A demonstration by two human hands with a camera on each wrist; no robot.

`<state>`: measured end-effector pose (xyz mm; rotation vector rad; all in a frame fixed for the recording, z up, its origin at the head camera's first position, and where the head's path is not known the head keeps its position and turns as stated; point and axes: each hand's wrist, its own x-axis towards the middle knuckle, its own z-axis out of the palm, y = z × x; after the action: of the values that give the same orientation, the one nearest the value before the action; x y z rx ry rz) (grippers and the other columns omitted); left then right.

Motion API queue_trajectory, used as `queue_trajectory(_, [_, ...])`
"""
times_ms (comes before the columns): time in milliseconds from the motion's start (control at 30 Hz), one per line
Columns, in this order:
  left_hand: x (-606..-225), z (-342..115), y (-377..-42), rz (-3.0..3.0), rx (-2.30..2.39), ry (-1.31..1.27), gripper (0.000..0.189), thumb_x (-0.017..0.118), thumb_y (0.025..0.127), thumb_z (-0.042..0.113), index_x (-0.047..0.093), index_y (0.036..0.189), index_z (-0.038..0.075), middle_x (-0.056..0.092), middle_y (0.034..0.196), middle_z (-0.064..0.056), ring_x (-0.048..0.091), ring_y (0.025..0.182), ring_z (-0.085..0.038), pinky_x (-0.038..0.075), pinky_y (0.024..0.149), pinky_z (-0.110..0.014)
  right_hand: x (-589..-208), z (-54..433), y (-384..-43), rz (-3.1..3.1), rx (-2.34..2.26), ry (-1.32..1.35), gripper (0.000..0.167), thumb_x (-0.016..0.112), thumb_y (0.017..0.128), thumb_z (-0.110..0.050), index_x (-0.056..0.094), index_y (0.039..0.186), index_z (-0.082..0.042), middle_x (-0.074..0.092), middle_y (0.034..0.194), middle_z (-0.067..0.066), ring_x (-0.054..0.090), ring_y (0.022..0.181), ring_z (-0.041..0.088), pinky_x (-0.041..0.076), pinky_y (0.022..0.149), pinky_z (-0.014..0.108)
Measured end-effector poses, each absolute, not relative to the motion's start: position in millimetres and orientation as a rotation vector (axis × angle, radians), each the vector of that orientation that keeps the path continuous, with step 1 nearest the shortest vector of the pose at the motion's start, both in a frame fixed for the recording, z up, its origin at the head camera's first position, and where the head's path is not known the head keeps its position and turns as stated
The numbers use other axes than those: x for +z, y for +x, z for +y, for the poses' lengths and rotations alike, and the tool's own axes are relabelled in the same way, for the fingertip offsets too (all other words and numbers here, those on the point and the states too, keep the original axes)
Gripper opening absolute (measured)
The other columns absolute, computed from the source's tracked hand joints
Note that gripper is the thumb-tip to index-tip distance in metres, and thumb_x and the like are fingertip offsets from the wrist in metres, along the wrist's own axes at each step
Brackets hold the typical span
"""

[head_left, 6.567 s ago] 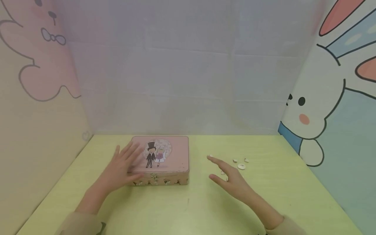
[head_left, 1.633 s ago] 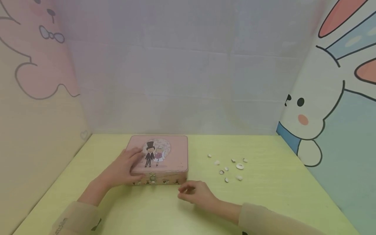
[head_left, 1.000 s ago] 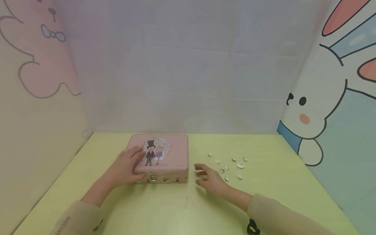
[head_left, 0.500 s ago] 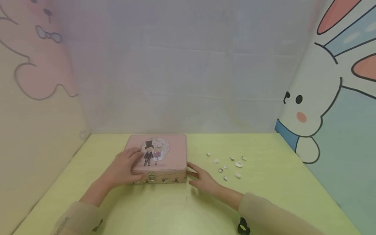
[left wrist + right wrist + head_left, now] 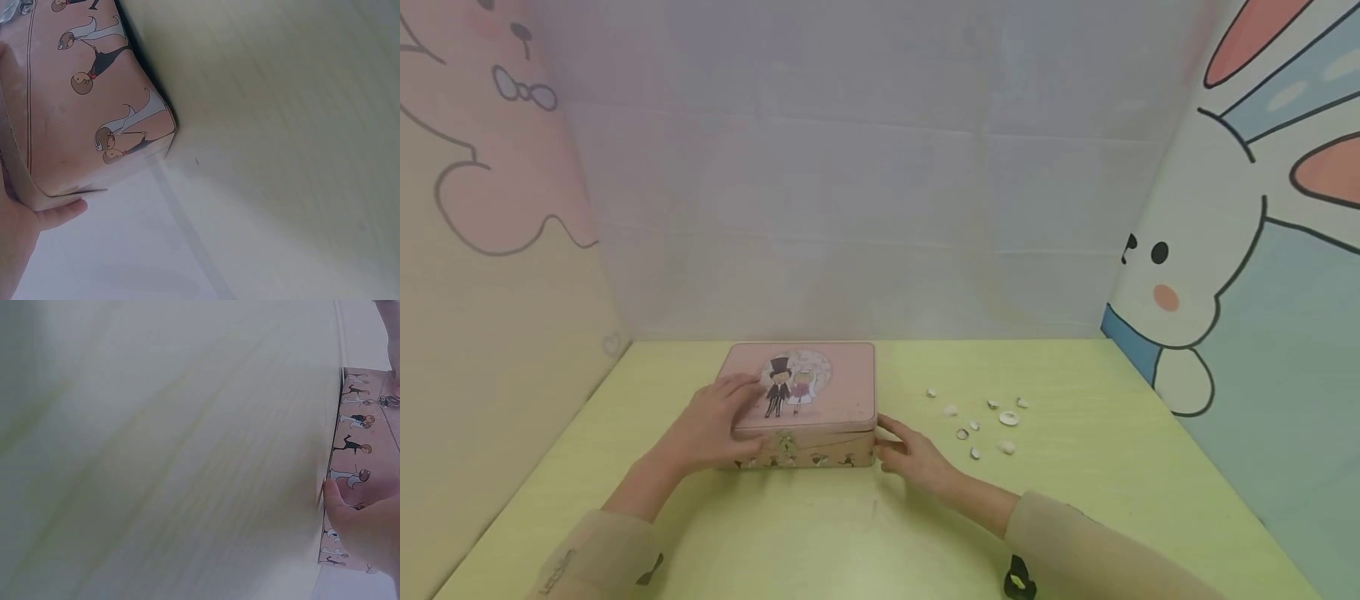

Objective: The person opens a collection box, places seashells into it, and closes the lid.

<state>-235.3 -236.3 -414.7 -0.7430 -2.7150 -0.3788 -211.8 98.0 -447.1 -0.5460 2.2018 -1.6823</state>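
A pink tin box point(image 5: 835, 392) with a bride and groom on its lid sits left of centre on the table; a metal clasp point(image 5: 786, 446) is on its front. My left hand point(image 5: 703, 429) grips the box's left side, fingers over the lid and thumb along the front. The left wrist view shows a fingertip point(image 5: 65, 214) beside the lid's corner. My right hand point(image 5: 921, 462) holds the front right corner, its thumb point(image 5: 334, 500) low on the printed front and its other fingers along the right side. The lid's lower edge slopes upward to the right of the clasp.
Several small white shells lie on the yellow-green table point(image 5: 1075, 500) right of the box, the largest being a flat oval shell point(image 5: 1008, 418). Cartoon-printed walls stand left and right, and a pale sheet point(image 5: 865, 167) closes the back.
My right hand has moved from over the shells to the box's front, then to its right corner. The left hand has settled closer around the box. The lid's front right edge sits slightly higher.
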Motion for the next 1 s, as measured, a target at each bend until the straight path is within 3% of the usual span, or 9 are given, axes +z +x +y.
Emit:
queue_trajectory(367, [-412.5, -236.7, -235.1, -2.726, -0.391, -0.738, 0.076, 0.075, 0.070, 0.048, 0.053, 0.130, 0.006, 0.048, 0.138, -0.014, 0.038, 0.130, -0.035, 0.028, 0.105, -0.057, -442.7, 90.0, -210.5, 2.197, -1.784, -0.360, 0.062, 0.055, 0.094, -0.039, 0.035, 0.142, -0.004, 0.035, 0.148, 0.018, 0.050, 0.122, 0.036, 0.052, 0.086, 0.040])
queue_trajectory(700, [-415.7, -237.6, -235.8, -2.700, -0.382, -0.749, 0.075, 0.075, 0.071, 0.048, 0.054, 0.129, 0.006, 0.048, 0.137, -0.014, 0.039, 0.129, -0.036, 0.029, 0.104, -0.058, -443.3, 80.9, -210.4, 2.136, -1.891, -0.238, 0.059, 0.055, 0.095, -0.032, 0.034, 0.139, 0.000, 0.034, 0.145, 0.021, 0.047, 0.123, 0.037, 0.053, 0.085, 0.042])
queue_trajectory(1000, [-393.6, -239.8, -243.3, -2.764, -0.398, -0.724, 0.068, 0.072, 0.075, 0.046, 0.054, 0.129, 0.008, 0.054, 0.132, -0.016, 0.050, 0.120, -0.036, 0.040, 0.098, -0.056, -439.8, 75.5, -207.2, 2.095, -1.932, -0.186, 0.060, 0.056, 0.093, -0.030, 0.033, 0.138, 0.002, 0.041, 0.139, 0.022, 0.047, 0.122, 0.037, 0.052, 0.087, 0.044])
